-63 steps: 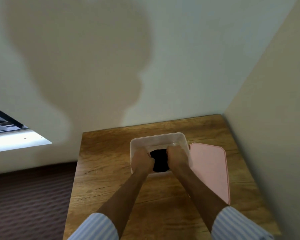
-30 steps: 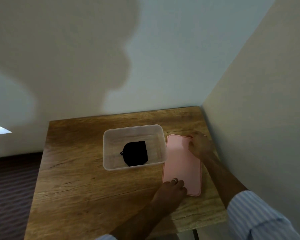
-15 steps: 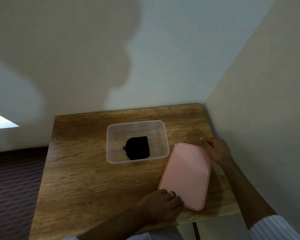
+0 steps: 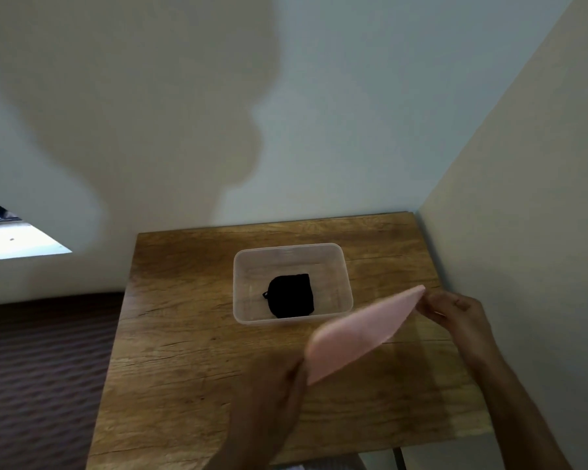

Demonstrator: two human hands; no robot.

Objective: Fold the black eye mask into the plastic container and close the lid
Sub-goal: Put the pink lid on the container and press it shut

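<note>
The folded black eye mask [image 4: 291, 295] lies on the floor of the clear plastic container [image 4: 346, 283], which stands open on the wooden table [image 4: 184, 334]. The pink lid [image 4: 357, 334] hangs tilted in the air just in front and to the right of the container, its far corner over the container's front right rim. My left hand [image 4: 272, 391] grips the lid's near end. My right hand [image 4: 455, 308] pinches its far right corner.
Walls close off the table at the back and along the right side [image 4: 523, 232]. Brown carpet [image 4: 41, 368] lies to the left, below the table's left edge. A dark table leg [image 4: 399, 459] shows under the front edge.
Both hands left the mask in the container and took hold of the lid. Since half a second ago the lid has been lifted off the table and tilted toward the container.
</note>
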